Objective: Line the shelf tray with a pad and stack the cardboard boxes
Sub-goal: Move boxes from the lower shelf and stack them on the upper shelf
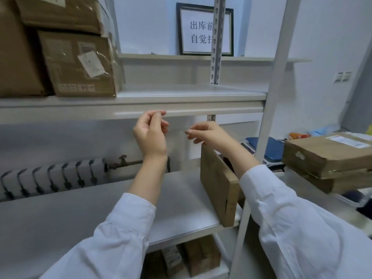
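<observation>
A: Hands first, please: how do they stand?

B: Both are raised in front of the shelving, near each other but apart. The left hand (151,135) has its fingers curled, thumb against the fingertips, just below the front lip of the upper shelf (191,93). The right hand (205,134), at 3 o'clock from it, is curled the same way, thumb meeting the forefinger.

A: Pinching something?

B: I cannot tell. The space between them looks hazy, as a thin clear sheet might, but it is too blurred to say.

A: And the boxes?

B: One flat box (215,184) stands on edge at the right end of the middle shelf (177,200), at 5 o'clock from the right hand, under that wrist. Two large boxes (80,63) sit stacked on the upper shelf at 10 o'clock. Two flat parcels (326,158) lie stacked beyond the white post (269,97), at 3 o'clock. Some small boxes (201,256) show on the shelf below, at 6 o'clock.

A: The pad?

B: The middle shelf is pale grey and smooth; whether a pad lies on it I cannot tell.

A: Anything else?

B: A framed sign (201,29) stands against the wall at 12 o'clock, and a radiator (50,178) runs along it at 8 o'clock.
</observation>
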### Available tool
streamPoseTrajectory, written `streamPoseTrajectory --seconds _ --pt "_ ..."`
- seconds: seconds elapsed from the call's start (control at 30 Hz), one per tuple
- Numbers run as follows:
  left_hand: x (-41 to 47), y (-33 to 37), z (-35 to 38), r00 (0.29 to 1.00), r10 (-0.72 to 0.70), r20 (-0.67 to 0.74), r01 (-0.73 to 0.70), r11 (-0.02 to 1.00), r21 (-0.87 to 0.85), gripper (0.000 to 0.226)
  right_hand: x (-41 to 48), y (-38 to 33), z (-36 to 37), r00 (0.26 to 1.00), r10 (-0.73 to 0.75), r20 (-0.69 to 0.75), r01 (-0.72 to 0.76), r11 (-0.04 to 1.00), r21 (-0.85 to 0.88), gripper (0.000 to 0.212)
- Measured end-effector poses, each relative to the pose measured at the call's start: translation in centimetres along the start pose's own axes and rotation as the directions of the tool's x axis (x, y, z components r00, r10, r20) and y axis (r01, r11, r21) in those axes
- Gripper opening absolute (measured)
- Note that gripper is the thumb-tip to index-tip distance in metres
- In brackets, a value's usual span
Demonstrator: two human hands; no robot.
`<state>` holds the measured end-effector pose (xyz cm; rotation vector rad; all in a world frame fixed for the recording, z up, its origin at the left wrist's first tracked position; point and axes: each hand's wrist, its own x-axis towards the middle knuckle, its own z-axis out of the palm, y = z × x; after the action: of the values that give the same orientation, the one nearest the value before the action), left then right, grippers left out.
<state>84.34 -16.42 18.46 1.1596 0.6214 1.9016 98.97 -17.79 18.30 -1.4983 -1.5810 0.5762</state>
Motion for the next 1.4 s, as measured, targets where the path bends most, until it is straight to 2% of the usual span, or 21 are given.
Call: streamPoseTrajectory --seconds 0.17,0.33,0.57,0.67,0.73,0.83,0.93,0.97,1.0,1.07,1.13,1.23,1.27,1.33,1.4 --pt "-1.4 -5.3 1.6 0.942 -0.333 -0.048 0.334 0.943 0.014 0.027 0.0 6.2 -0.4 0.985 0.167 -0.045 -0.171 0.980 -0.098 0.042" --pt "-2.3 -8.8 2.5 0.878 -0.469 -0.098 0.475 0.878 0.056 0.025 0.1 12.1 -0.5 0.909 0.400 -0.117 -0.416 0.881 -0.226 0.071" --pt "-4.4 -11.5 2.6 0.832 -0.544 -0.105 0.554 0.821 0.140 0.023 0.1 16.2 0.2 0.811 0.572 -0.126 -0.574 0.734 -0.363 0.072" --pt "-5.7 -12.5 2.2 0.806 -0.583 -0.102 0.590 0.784 0.193 0.024 -0.3 17.3 0.6 0.806 0.583 -0.096 -0.572 0.730 -0.373 0.072" --pt "-6.5 -13.1 1.9 0.784 -0.615 -0.080 0.614 0.753 0.237 0.024 -0.2 17.5 0.8 0.831 0.546 -0.105 -0.542 0.754 -0.371 0.071" --pt "-7.3 -13.4 1.5 0.743 -0.669 -0.007 0.629 0.694 0.350 0.021 0.1 16.5 1.1 0.850 0.508 -0.142 -0.526 0.799 -0.292 0.067" --pt "-7.6 -12.7 1.0 0.707 -0.696 0.127 0.532 0.641 0.553 0.006 0.8 14.1 1.4 0.810 0.559 -0.177 -0.576 0.816 -0.053 0.055" --pt "-7.6 -12.4 0.5 0.692 -0.693 0.204 0.445 0.632 0.635 0.018 1.0 13.1 1.4 0.793 0.582 -0.181 -0.585 0.810 0.043 0.049" --pt "-7.7 -12.4 0.0 0.669 -0.687 0.285 0.332 0.619 0.712 0.040 1.1 12.2 1.4 0.780 0.602 -0.174 -0.586 0.799 0.135 0.045" --pt "-7.8 -12.3 -1.1 0.645 -0.650 0.403 0.044 0.557 0.829 0.076 1.2 10.2 1.5 0.776 0.615 -0.137 -0.576 0.781 0.243 0.039" --pt "-7.7 -11.7 -2.2 0.678 -0.590 0.437 -0.156 0.466 0.871 0.088 0.6 7.9 2.1 0.801 0.591 -0.092 -0.549 0.788 0.278 0.035" --pt "-7.1 -9.9 -4.3 0.798 -0.428 0.424 -0.256 0.396 0.882 0.075 -0.6 3.9 3.2 0.811 0.583 -0.047 -0.548 0.786 0.285 0.008" --pt "-6.8 -9.2 -4.9 0.828 -0.361 0.430 -0.286 0.388 0.876 0.067 -0.9 2.5 3.6 0.815 0.579 -0.037 -0.541 0.782 0.310 0.006" --pt "-6.2 -7.1 -6.5 0.861 -0.272 0.429 -0.303 0.402 0.864 0.057 -1.9 -0.2 4.5 0.831 0.556 -0.008 -0.520 0.781 0.345 0.017" --pt "-5.0 -5.2 -8.1 0.896 -0.261 0.360 -0.193 0.500 0.844 0.052 -2.7 -2.0 5.3 0.848 0.531 -0.007 -0.498 0.801 0.331 0.038"
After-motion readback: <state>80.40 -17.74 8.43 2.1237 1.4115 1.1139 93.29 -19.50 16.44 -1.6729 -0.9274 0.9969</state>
